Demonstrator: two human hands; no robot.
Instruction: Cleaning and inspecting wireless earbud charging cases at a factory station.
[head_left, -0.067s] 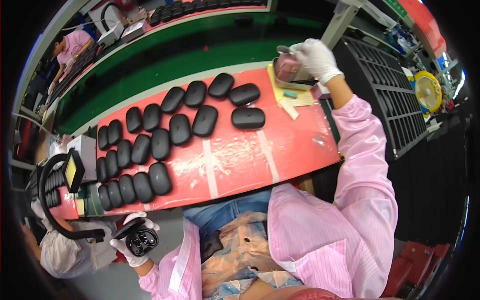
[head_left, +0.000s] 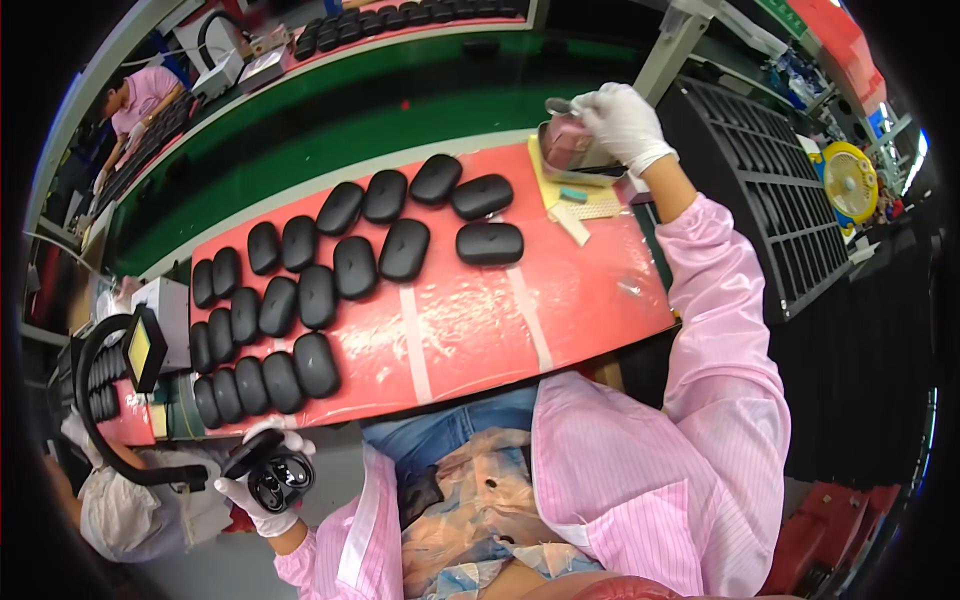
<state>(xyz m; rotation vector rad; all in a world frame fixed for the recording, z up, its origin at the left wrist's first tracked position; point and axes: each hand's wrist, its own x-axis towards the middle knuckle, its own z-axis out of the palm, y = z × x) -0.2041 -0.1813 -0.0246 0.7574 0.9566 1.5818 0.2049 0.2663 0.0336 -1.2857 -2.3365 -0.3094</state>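
My left hand [head_left: 262, 505], in a white glove, holds an open black earbud case [head_left: 280, 482] low beside the table's near left edge. The case's lid is raised, and dark shiny earbud shapes show inside. At the far right of the table, my gloved right hand [head_left: 627, 125] bends its fingers over a small box [head_left: 598, 176] with a pink block-like piece [head_left: 567, 143] in it. A small grey round piece [head_left: 557, 105] shows by the fingertips; whether the fingers grip it is unclear. Several closed black cases [head_left: 404, 250] lie in rows across the red mat.
Under the box are a yellow sheet [head_left: 545, 180] and a small teal block [head_left: 573, 195]. A black-armed lamp [head_left: 145, 348] stands at left. Beyond the table runs a green surface [head_left: 350, 125]. A black rack [head_left: 750, 180] and yellow fan [head_left: 849, 180] stand right. Co-workers [head_left: 145, 95] sit at left.
The view has shifted slightly, with the table appearing a little lower and further left. Both hands keep the same places, at the case and at the box.
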